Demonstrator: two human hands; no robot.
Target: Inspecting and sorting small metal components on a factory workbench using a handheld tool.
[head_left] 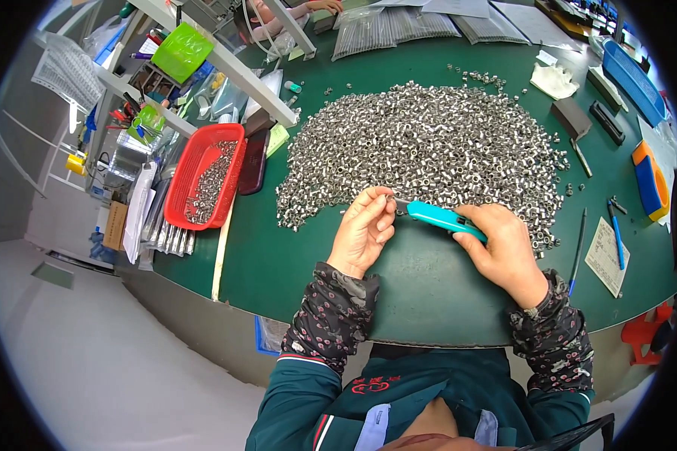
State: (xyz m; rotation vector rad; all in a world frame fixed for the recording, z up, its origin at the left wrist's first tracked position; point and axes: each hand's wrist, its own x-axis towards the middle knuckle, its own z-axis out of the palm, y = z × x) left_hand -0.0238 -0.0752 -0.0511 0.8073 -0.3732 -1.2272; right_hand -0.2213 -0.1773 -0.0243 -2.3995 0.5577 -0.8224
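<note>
A large heap of small shiny metal sleeves (429, 143) spreads over the green table (429, 293). At the near edge of the heap, my left hand (362, 234) pinches one small metal sleeve (390, 198) between thumb and forefinger, mostly covered by the fingertips. My right hand (504, 248) is closed around a teal utility knife (432, 216). Its blade points left and its tip reaches the sleeve at my left fingertips; whether it touches the metal is too small to tell.
A red basket (174, 203) with more sleeves stands left, beside a dark phone (254, 161). On the right lie a pen (616, 231), a paper slip (606, 257), an orange-blue block (651, 180) and a blue tray (633, 83). Plastic-bagged bundles (395, 28) and another person's hand (326, 6) are at the far side.
</note>
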